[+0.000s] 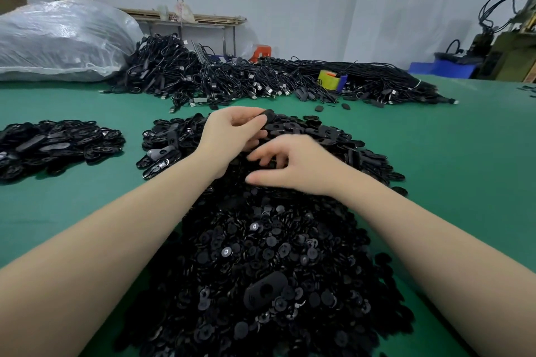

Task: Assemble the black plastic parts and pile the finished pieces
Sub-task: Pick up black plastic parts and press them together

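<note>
Holding: left hand (232, 127) pinches an oval black shell (268, 116).
Right hand (293, 165): fingers spread, blurred, over round discs (261, 240).
Tip: pick one disc, seat squarely.

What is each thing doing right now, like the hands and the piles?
left hand: raised, fingers pinching a black oval part
right hand: fingers curled, reaching into the pile; blurred, so any grip is unclear
big pile of small round parts: loose, heaped
oval shell pile: heaped behind the hands
left pile: lying apart, untouched
cables: tangled at the back
plastic bag: full, lying down
</note>
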### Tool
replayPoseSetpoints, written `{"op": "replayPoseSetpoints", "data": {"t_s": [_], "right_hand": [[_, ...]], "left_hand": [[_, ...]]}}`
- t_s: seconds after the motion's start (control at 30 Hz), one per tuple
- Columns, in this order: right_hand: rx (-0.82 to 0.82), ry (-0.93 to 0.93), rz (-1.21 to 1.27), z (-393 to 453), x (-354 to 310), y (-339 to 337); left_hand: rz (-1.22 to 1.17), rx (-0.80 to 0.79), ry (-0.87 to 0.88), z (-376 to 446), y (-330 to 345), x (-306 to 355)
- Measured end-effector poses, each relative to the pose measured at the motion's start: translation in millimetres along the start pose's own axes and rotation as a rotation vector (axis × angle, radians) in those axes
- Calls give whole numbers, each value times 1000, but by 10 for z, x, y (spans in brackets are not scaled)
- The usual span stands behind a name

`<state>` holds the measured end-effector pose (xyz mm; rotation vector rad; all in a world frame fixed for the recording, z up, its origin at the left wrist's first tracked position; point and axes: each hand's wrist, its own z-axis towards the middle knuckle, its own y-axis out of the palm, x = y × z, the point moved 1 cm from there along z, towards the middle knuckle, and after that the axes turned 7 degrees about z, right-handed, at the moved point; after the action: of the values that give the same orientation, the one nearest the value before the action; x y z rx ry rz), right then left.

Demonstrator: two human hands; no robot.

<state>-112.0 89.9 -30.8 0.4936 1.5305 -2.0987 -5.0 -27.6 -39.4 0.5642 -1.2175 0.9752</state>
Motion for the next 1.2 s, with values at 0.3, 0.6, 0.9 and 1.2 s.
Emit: {"op": "replayPoseSetpoints", "data": {"t_s": [0.3, 0.6, 0.9, 1.2], "right_hand": [[-54, -34, -62, -13, -65, 112], [94, 65, 190, -8, 45, 9], [53, 55, 539, -15, -61, -31], [-62, 249, -73, -16, 55, -254]], "left_hand": [[-208, -46, -69, -77, 74, -75], [-224, -106, -92, -81, 80, -138], [-328, -62, -131, -62, 24, -135], [-372, -68, -108, -15, 14, -92]]}}
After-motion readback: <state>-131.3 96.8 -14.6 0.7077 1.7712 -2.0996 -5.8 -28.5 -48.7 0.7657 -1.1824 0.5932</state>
